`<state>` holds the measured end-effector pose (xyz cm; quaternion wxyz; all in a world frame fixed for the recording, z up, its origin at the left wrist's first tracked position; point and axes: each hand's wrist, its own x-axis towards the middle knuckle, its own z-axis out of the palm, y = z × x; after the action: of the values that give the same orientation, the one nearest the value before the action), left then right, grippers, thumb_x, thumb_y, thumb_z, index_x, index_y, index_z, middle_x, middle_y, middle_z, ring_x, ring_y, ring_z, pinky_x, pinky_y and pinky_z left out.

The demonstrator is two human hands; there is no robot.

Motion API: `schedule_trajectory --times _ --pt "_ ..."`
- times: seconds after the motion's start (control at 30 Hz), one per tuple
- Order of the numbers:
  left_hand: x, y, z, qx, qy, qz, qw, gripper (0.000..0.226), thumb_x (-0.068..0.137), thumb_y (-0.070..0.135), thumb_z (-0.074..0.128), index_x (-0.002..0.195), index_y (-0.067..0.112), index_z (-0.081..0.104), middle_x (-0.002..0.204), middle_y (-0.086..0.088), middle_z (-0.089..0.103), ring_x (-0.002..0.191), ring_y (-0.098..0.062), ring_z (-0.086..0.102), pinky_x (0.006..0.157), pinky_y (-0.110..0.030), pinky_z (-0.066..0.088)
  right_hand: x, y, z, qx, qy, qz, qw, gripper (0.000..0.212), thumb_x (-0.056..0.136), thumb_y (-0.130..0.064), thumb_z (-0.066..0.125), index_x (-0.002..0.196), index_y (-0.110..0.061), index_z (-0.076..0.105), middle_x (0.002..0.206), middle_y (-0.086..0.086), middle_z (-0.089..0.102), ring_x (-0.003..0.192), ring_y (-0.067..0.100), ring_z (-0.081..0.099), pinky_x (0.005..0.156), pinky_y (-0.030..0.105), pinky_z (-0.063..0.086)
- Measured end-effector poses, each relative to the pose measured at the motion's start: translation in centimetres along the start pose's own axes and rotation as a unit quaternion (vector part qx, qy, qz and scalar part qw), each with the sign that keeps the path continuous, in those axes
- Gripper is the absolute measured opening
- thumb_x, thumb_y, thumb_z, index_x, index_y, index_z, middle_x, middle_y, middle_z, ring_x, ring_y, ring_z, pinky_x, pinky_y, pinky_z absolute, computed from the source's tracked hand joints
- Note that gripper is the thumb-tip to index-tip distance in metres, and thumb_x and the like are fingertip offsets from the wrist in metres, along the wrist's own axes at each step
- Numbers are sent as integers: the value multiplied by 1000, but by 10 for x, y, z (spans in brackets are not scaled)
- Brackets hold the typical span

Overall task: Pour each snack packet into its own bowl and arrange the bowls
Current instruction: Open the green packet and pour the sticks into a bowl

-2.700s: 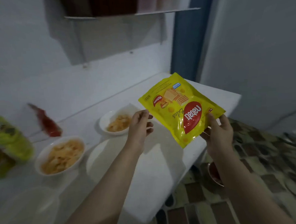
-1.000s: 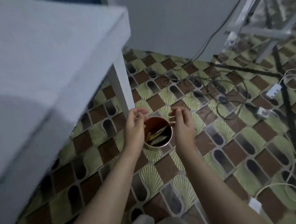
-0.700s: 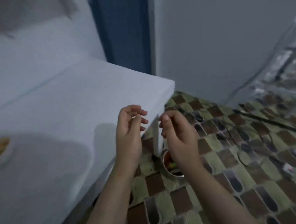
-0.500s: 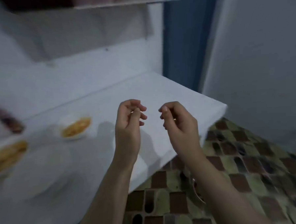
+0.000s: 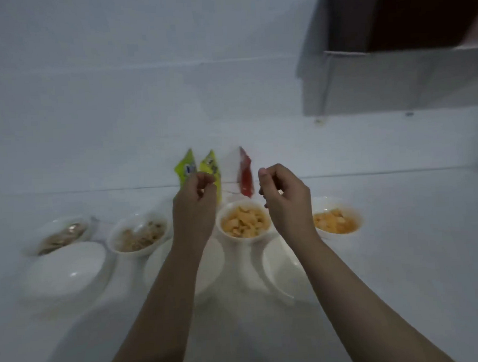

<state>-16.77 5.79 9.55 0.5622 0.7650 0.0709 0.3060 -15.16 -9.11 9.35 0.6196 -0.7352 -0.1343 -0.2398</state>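
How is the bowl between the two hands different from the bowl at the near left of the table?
The bowl between the hands holds orange-yellow snack pieces; the near left bowl holds nothing. The filled bowl stands in the back row, close to the packets; the empty bowl stands in the front row, nearer the person. The filled bowl looks deeper; the empty bowl looks wider and shallower. Both are white, round and upright on the white table.

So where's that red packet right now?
The red packet leans against the back wall, right of two green packets, behind the middle orange-snack bowl.
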Motion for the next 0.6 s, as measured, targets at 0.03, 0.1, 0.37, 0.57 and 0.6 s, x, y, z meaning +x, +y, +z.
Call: schedule_trajectory --times 0.03,0.1,0.37,0.57,0.6 --pt "17 -8 -12 21 3 1 1000 14 89 11 55 89 23 63 81 10 63 74 -12 57 70 -25 44 7 0 23 7 -6 0 1000 33 97 -29 55 72 -9 53 67 15 55 66 31 53 72 51 55" --pt "47 -22 -26 57 2 2 998 10 89 13 55 94 19 62 84 8 62 75 -15 55 70 -29 43 20 4 59 16 -12 -9 1000 37 96 -33 53 70 -8 50 65 19 53 63 34 51 95 55 50" --pt "198 -97 -18 302 -122 -38 945 35 90 34 55 120 16 55 124 -10 54 118 -31 48 98 -41 41 90 38 144 -100 -15 -40 994 36 98 -32 50 66 -16 44 52 1 46 51 17 45 111 43 38" --pt "265 -127 3 375 -194 -103 901 50 89 46 49 125 11 51 122 -12 52 119 -35 45 98 -43 41 120 70 169 -225 -38 -34 973 37 99 -29 52 64 -21 42 52 -6 43 50 9 42 55 35 38" --pt "272 -133 8 381 -212 -115 893 55 85 50 49 123 11 52 119 -12 54 116 -35 48 98 -43 41 124 76 172 -235 -42 -25 971 36 99 -30 52 66 -19 44 53 -5 45 49 9 42 55 37 40"
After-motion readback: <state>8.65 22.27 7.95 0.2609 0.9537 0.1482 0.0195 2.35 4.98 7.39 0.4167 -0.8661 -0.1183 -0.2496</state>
